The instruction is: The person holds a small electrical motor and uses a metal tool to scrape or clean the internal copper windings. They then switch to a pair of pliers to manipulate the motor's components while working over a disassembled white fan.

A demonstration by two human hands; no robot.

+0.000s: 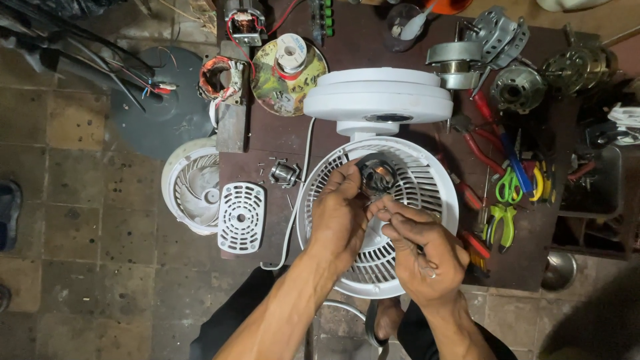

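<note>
A dark desk (pixel 373 50) carries a white fan (pixel 378 100) lying on its back, its round grille (pixel 427 180) facing up under a person's two hands. A second grille (pixel 190 190) and a small white vent cover (pixel 241 217) lie at the desk's left edge, with motors (pixel 517 87) and pliers (pixel 503 223) well apart to the right. Over the grille's centre, the left hand (pixel 340 213) has its fingers (pixel 348 175) curled around a small motor (pixel 375 175) with copper windings, held just above the grille. The right hand (pixel 423 250), just beside it, pinches its fingers (pixel 381 210) together at the motor's lower edge, touching it.
</note>
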